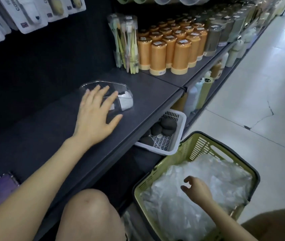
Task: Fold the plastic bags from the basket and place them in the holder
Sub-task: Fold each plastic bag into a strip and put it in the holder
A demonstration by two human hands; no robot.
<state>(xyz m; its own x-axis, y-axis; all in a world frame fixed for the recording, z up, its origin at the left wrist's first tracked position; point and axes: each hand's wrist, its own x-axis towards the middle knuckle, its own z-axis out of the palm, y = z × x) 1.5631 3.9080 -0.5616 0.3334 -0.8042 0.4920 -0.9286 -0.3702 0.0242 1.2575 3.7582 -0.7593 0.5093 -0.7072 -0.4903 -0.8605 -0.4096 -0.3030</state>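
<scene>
Clear plastic bags point(225, 176) heaped in the green basket point(157, 173) on the floor point(242, 84). Right grip point(197, 188) loosely curled just above them, pinching nothing; left grip point(94, 115) spread flat on the transparent holder point(121, 87) on the shelf point(147, 94). Seemingly fetching a bag; next, pinch one layer only.

The basket point(202, 148) is cut off at the bottom edge.

Your basket point(206, 151) is pale olive-green, slotted, with a dark grey rim; the bags point(211, 178) in it are clear to milky white. Your holder point(122, 96) is clear with white showing inside, on a dark grey shelf point(148, 87). The canisters point(180, 56) are orange with pale yellow bases, the tray point(181, 122) white and slotted.
</scene>
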